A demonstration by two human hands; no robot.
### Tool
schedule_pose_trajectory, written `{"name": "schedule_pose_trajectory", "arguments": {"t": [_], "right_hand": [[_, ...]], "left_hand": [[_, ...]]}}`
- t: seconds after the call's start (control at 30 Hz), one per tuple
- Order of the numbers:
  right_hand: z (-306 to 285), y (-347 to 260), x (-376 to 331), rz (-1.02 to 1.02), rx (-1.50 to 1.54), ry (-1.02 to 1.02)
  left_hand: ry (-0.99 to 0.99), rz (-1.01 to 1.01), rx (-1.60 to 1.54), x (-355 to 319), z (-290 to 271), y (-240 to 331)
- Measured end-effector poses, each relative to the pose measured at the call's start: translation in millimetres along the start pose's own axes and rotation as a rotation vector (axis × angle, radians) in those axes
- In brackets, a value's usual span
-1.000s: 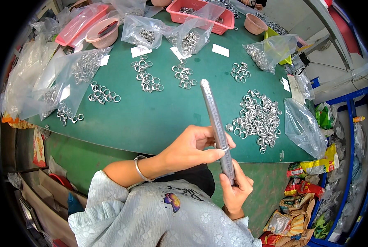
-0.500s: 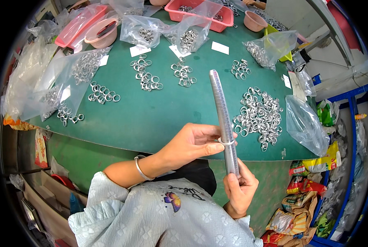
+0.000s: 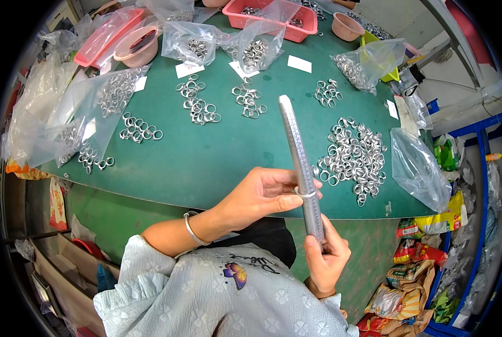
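A silver ring mandrel [image 3: 297, 143] with marked graduations stands nearly upright in front of me, its narrow end tilted up and left. My right hand [image 3: 328, 259] grips its thick lower end. Around the mandrel's lower half sits a silver ring [image 3: 305, 194], pinched between the thumb and fingers of my left hand [image 3: 270, 192]. Some of my left fingers are hidden behind the mandrel. To the right of the mandrel, a large pile of silver rings [image 3: 354, 157] lies on the green table [image 3: 223, 163].
Smaller ring groups [image 3: 141, 129] lie across the table. Clear bags of rings [image 3: 190, 48], white paper slips [image 3: 299, 63], a pink basket [image 3: 270, 21] and pink bowls [image 3: 347, 27] stand farther back. An empty-looking plastic bag [image 3: 419, 168] lies at right, near a blue rack [image 3: 478, 213].
The mandrel's upper tip has swung slightly left, and my right hand has shifted a little left with it. My left hand stays at the ring.
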State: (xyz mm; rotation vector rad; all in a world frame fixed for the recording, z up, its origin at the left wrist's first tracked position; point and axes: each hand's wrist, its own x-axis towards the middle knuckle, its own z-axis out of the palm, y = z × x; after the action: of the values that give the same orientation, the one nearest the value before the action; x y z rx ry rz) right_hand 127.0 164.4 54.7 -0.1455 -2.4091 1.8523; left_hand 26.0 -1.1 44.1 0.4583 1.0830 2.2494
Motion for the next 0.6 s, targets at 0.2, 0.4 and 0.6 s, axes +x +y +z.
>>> {"name": "schedule_pose_trajectory", "arguments": {"t": [0.2, 0.4, 0.6], "right_hand": [[1.8, -0.7, 2.5, -0.083, -0.061, 0.015], [2.8, 0.8, 3.7, -0.133, -0.090, 0.024], [3.8, 0.5, 5.8, -0.158, -0.139, 0.032]], "left_hand": [[-0.006, -0.007, -0.004, 0.4, 0.3, 1.4], [0.004, -0.025, 0.004, 0.8, -0.2, 1.5], [0.014, -0.040, -0.002, 1.9, -0.8, 0.6]]}}
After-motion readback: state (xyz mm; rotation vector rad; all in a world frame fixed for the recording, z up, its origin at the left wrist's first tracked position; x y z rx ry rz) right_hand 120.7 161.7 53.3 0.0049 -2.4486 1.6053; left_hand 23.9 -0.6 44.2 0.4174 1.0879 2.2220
